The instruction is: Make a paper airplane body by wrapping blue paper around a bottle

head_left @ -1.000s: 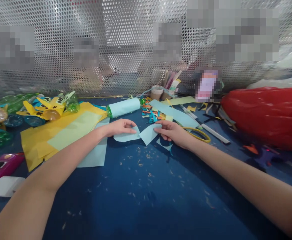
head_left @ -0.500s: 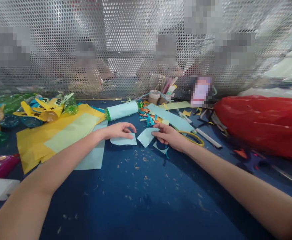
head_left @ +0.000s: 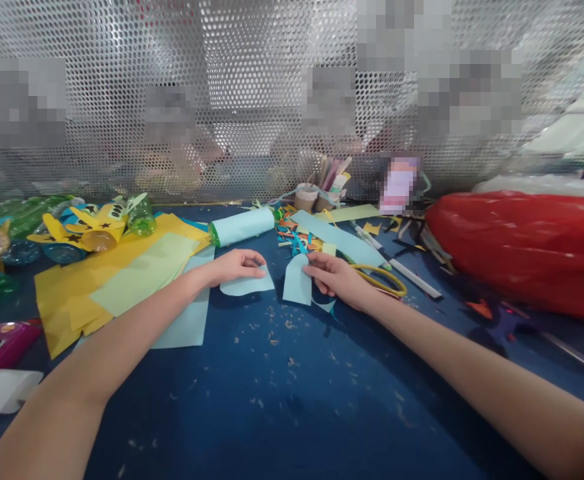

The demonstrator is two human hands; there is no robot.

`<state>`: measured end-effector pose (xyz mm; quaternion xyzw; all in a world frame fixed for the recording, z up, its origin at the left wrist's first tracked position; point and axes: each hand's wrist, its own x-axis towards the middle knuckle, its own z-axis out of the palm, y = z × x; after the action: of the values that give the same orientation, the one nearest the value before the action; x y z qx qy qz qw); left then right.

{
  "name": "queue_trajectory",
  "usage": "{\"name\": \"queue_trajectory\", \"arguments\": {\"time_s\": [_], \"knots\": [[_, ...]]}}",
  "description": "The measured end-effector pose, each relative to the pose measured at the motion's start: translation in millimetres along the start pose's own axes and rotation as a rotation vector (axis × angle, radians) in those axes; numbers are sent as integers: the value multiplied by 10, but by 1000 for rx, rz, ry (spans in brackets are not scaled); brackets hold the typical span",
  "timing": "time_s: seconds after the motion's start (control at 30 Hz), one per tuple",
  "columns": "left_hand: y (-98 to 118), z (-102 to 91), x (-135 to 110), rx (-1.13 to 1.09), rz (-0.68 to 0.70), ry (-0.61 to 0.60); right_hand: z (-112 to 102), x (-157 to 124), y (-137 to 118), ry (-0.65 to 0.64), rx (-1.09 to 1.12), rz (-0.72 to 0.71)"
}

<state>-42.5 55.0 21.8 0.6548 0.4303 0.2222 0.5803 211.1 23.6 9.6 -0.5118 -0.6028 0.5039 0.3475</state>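
My left hand is closed on a light blue paper cutout with a rounded end, thumb on top of it. Between the fingers and thumb of my right hand is a second light blue paper cutout, held upright with its rounded end up. The two pieces are apart, side by side. Under my right hand lies a small pale blue paper scrap. Behind my hands rests a green bottle wrapped in light blue paper, lying on its side.
Yellow and green paper sheets lie at left, near bottle crafts and a magenta device. Coloured paper scraps, a yellow ring of tape and a white stick lie at right. A red bag stands beyond them.
My right hand has turned its paper cutout from slanted to upright, rounded end up, and moved slightly right. My left hand stays nearly in place, its fingers closer on its paper.
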Motion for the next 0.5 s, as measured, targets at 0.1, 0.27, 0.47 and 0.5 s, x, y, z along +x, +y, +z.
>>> {"name": "queue_trajectory", "arguments": {"time_s": [0.1, 0.27, 0.47, 0.5], "knots": [[36, 24, -16, -62, -2, 73, 5, 0, 4, 7, 32, -13], [25, 32, -24, -151, 8, 57, -2, -2, 1, 21, 48, -5], [116, -36, -29, 30, 139, 24, -12, -12, 18, 31, 101, 6], [176, -50, -46, 108, 178, 21, -13, -10, 23, 44, 121, -5]]}}
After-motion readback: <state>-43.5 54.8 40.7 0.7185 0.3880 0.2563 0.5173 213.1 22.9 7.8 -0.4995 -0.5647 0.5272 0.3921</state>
